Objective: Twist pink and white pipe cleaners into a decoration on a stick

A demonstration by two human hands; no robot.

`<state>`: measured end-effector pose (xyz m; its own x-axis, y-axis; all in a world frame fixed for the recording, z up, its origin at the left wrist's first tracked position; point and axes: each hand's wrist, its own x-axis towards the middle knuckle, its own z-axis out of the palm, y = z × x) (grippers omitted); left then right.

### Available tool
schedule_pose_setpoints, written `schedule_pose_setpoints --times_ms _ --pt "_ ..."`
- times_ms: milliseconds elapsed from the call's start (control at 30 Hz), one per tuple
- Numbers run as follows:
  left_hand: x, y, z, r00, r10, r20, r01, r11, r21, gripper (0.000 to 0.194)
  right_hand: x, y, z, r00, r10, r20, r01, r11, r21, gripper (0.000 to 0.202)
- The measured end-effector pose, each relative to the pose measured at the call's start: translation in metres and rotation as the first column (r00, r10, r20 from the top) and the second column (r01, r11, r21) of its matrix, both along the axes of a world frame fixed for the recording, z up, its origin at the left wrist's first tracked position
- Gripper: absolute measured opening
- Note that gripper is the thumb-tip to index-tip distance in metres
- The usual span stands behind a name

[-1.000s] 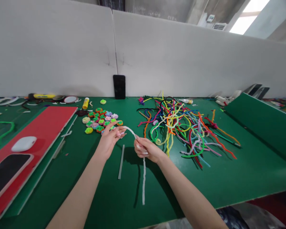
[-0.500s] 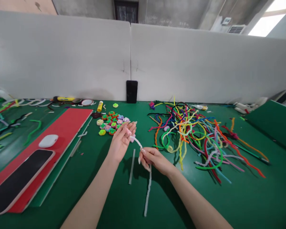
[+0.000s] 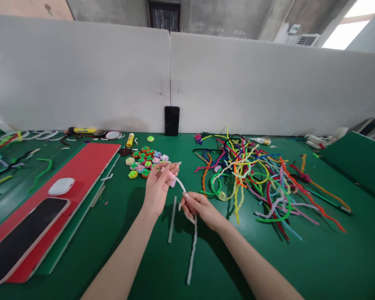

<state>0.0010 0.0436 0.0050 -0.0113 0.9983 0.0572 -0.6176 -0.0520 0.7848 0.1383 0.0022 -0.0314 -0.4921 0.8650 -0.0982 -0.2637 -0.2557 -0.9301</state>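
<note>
Left hand [image 3: 158, 185] curled further around pink piece [image 3: 170, 175]

Craft workshop with heaped pipe cleaners [image 3: 237, 168]

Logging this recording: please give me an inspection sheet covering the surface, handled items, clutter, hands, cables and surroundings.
Surface: green tabletop, scattered scraps.
Handled items: white fuzzy stem, its lower end hanging; pink piece at its upper end.
Clutter: flower-shaped pieces heaped; coloured stems tangled; red board bearing a phone and white case; glue stick upright.
Hands: left hand holds the pink piece; right hand pinches the stem.
Cables: cannot tell; white loops at back left are unclear.
Surroundings: pale partition behind; black phone standing before it.
</note>
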Motion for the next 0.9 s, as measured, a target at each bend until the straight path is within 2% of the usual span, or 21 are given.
schedule_pose_setpoints --times_ms 200,600,900 --pt "0.007 -0.006 0.004 0.996 0.050 -0.067 -0.050 0.999 0.004 0.018 -0.003 -0.001 -0.003 1.000 0.027 0.009 -0.027 0.999 -0.021 0.033" --pt "0.014 -0.013 0.003 0.969 -0.164 -0.183 0.148 0.984 -0.100 0.025 -0.003 -0.002 -0.001 0.999 0.032 0.031 -0.033 0.999 0.030 0.033" --pt "0.016 -0.015 0.003 0.965 -0.206 -0.162 0.184 0.973 -0.137 0.026 -0.003 -0.002 -0.001 0.993 0.017 0.113 -0.026 0.996 0.082 0.036"
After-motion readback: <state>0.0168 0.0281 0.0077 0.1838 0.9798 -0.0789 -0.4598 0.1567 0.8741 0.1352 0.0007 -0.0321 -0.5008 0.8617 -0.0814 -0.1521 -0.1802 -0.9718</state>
